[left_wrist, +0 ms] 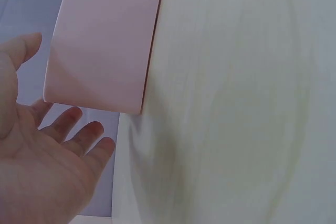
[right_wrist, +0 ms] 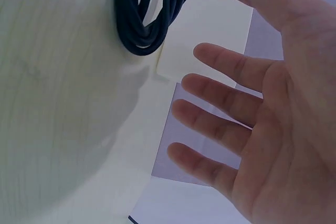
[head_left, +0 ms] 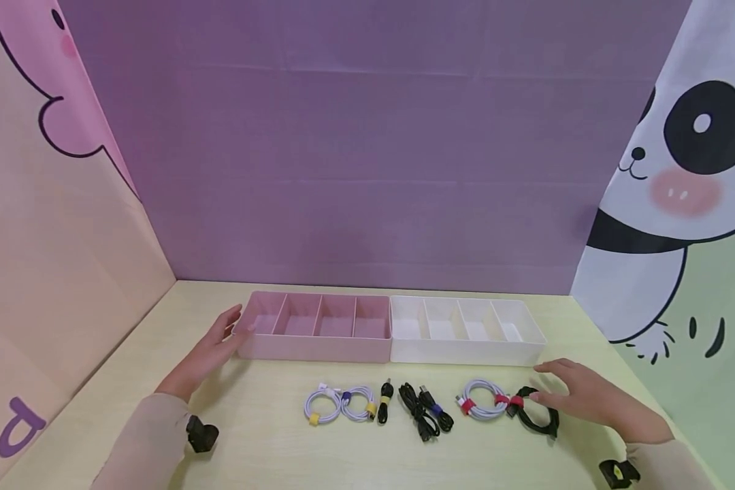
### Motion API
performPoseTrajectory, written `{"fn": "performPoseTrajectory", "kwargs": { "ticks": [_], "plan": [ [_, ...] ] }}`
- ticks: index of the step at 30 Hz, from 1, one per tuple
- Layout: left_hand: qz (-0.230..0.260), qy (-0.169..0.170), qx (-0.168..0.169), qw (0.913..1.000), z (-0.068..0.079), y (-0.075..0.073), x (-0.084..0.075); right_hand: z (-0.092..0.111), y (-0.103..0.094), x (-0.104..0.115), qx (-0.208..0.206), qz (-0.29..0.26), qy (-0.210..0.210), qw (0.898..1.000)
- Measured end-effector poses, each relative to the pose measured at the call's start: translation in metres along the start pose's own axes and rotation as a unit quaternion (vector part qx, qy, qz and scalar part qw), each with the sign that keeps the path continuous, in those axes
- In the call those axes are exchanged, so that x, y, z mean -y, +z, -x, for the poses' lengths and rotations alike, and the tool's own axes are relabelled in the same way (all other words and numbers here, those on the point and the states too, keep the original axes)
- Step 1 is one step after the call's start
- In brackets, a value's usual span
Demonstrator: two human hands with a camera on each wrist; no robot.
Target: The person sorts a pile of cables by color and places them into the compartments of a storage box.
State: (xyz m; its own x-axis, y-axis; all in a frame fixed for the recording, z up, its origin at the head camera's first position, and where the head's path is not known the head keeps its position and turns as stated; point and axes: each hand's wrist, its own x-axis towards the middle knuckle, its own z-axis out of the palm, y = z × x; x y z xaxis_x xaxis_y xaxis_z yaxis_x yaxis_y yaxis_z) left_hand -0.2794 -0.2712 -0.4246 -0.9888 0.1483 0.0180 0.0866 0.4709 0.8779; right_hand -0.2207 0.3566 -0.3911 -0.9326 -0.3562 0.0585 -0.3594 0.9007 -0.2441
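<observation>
On the table (head_left: 263, 435), far side: pink tray (head_left: 318, 340), four compartments, and white tray (head_left: 465, 344), four compartments, set end to end and touching, pink at left.

Near of the trays, a row of coiled cables, left to right: two white coils (head_left: 338, 405) side by side with yellow and blue ties; a small black cable (head_left: 384, 401) with yellow tie; a black bundle (head_left: 425, 410) with blue tie; a white coil (head_left: 482, 399) with red ties; a black coil (head_left: 535, 412) with red tie, touching the white one beside it.

Left hand (head_left: 211, 347): fingers straight and spread, holding nothing, at the left end of the pink tray; contact cannot be told. Right hand (head_left: 588, 395): fingers straight and apart, holding nothing, over the right edge of the black coil, just near of the white tray's right end.

Left wrist view: pink tray wall (left_wrist: 105, 40) close up and the open palm (left_wrist: 37, 166) beside it, a gap showing between them. Right wrist view: the black coil's strands (right_wrist: 149, 9) and a white tray corner (right_wrist: 207, 35), with the spread fingers (right_wrist: 220, 98) clear of both.

Writing: a purple letter (head_left: 18, 422) on the left wall, partly cut off. No labels readable on trays or cables.
</observation>
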Motion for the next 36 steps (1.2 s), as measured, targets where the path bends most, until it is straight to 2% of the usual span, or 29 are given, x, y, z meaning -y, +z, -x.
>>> {"fn": "performPoseTrajectory", "kwargs": {
  "ticks": [8,15,36],
  "plan": [
    [0.012,0.002,0.007,0.9999,0.0001,0.0008,-0.0004,-0.0017,0.0039,-0.0005,-0.002,-0.002,-0.021,1.000],
    [0.009,-0.017,0.014,0.9997,0.0010,0.0029,-0.0044,-0.0020,0.0023,0.0021,0.010,-0.014,-0.030,0.999],
    [0.026,-0.022,0.003,0.9994,-0.0054,0.0090,-0.0089,-0.0036,0.0044,-0.0026,0.034,-0.053,-0.043,0.997]
  ]
}}
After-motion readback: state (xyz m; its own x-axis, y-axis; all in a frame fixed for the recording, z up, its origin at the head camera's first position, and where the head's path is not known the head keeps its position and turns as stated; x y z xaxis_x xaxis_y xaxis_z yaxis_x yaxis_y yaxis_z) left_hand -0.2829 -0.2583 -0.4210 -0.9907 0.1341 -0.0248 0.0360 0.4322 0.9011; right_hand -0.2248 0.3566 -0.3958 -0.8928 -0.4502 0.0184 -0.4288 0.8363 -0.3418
